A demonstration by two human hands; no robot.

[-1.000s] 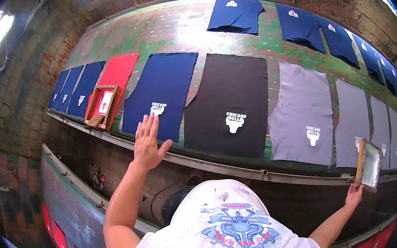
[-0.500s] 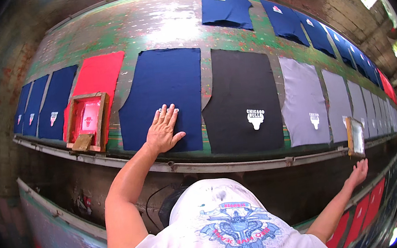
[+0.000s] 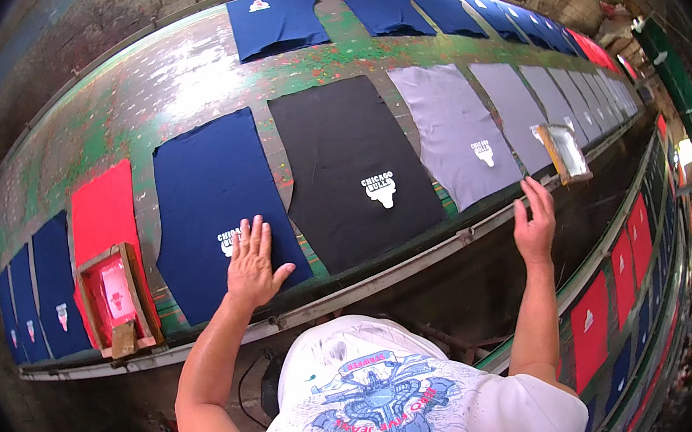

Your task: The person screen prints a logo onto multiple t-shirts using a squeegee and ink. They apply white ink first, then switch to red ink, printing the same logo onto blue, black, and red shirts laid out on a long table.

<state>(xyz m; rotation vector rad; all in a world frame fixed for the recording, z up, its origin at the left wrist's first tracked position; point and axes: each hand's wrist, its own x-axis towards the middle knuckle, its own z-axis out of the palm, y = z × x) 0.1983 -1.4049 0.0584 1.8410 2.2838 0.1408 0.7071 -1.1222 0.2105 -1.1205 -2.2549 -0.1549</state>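
Note:
My left hand [image 3: 255,268] lies flat with its fingers stretched out on a navy fabric panel [image 3: 211,179], partly covering a white print [image 3: 227,244]. Nothing is in that hand. My right hand [image 3: 535,217] is raised near the table's front edge, empty, its fingers extended. Close by it, a small wooden-framed printing screen [image 3: 557,155] rests at the edge over a grey panel [image 3: 509,98]. Between my hands are a black panel [image 3: 334,145] with a white bull-head print [image 3: 380,190] and a grey panel [image 3: 445,117] with a similar print.
A larger wooden-framed screen [image 3: 143,309] with a wooden block [image 3: 124,339] sits on a red panel [image 3: 105,212] at left. More navy panels [image 3: 275,25] line the far side of the long green table [image 3: 113,126]. A metal rail [image 3: 354,296] runs along its front.
The view has swung rightward. My right hand has come up and inward toward the table edge. The left hand stays on the navy panel, with more of the print showing beside its fingers.

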